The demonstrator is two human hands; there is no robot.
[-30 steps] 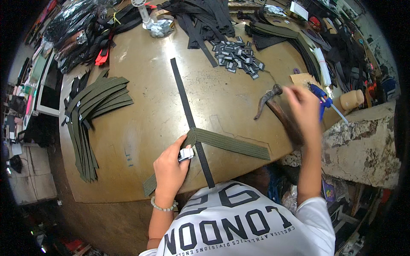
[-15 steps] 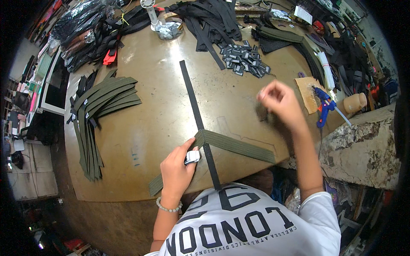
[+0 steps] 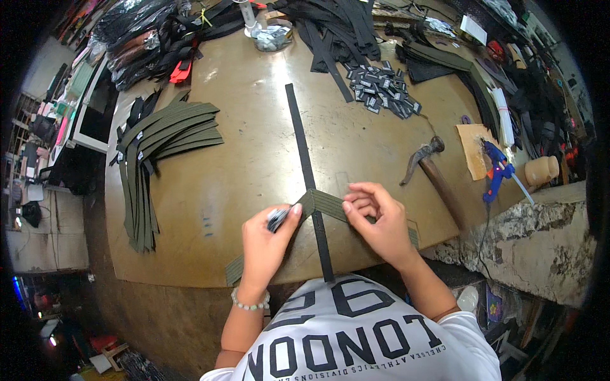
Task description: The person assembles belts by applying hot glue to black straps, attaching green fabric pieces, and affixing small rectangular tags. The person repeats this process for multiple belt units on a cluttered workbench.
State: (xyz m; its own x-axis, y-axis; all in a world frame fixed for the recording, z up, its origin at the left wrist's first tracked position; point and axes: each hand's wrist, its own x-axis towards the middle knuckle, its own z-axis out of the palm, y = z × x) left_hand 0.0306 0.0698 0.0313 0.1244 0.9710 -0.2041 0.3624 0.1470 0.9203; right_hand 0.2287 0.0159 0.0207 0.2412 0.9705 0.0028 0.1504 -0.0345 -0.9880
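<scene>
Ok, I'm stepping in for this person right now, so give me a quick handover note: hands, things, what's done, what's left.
Left hand: pinching a small metal piece at the fold of the olive strap.
Right hand: fingers on the strap right of the fold.
Black strap lies lengthwise across the table, crossing the olive one.
Hammer lies to the right, untouched.
Done: straps crossed.
Left: metal piece looks not yet fixed.

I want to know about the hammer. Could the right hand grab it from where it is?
Probably yes. The hammer lies on the table just beyond and to the right of the right hand, with bare tabletop between them. That hand's fingers are on the olive strap, so it would need to let go first.
</scene>
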